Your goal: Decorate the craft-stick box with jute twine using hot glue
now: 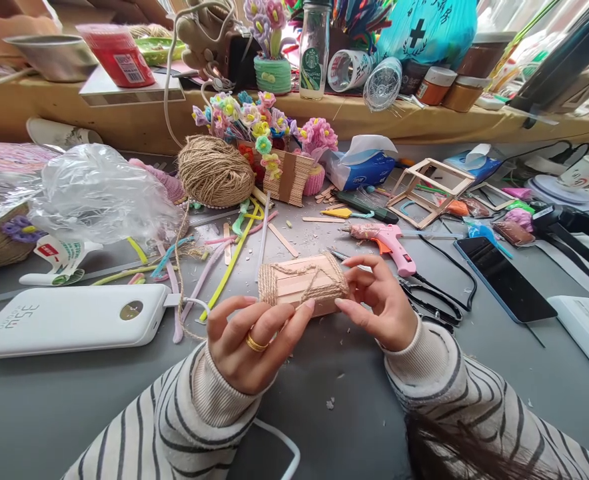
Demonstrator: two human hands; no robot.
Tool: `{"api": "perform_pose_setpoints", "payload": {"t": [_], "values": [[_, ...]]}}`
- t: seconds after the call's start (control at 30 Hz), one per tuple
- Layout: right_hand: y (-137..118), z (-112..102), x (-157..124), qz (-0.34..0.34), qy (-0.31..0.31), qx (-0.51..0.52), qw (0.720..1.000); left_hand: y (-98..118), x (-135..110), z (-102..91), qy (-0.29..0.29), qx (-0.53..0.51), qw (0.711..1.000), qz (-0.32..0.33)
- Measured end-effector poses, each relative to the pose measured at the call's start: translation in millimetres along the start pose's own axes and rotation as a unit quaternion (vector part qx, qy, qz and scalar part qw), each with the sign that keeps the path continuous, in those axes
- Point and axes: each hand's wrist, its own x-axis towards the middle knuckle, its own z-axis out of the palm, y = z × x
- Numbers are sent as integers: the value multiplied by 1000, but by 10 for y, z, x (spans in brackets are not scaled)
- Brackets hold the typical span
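Note:
A small craft-stick box (287, 287) is held in front of me, its ends wound with jute twine (268, 285). More twine runs in a zigzag over its upper face. My left hand (254, 340), a gold ring on one finger, pinches the near edge, where the twine meets the fingertips. My right hand (387, 303) grips the right end between thumb and curled fingers. Behind the box lie a pink glue gun (384, 241) and loose craft sticks (283, 240). Black-handled scissors (437, 300) rest partly behind my right hand.
A twine ball (216, 171) stands at the back beside pipe-cleaner flowers (264, 120). To the left is a white power bank (74, 319) with a cable. A phone (504, 279) lies on the right, near a wooden stick frame (429, 190). A crowded ledge (139, 120) runs behind.

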Motion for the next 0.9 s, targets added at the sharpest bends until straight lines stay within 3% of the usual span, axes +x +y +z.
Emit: {"api": "perform_pose_setpoints", "payload": {"t": [0.37, 0.9], "values": [[19, 24, 34, -1, -1, 7, 1000, -49, -21, 90, 35, -23, 998, -36], [43, 1, 25, -10, -16, -5, 1000, -41, -1, 79, 27, -26, 999, -36]]}}
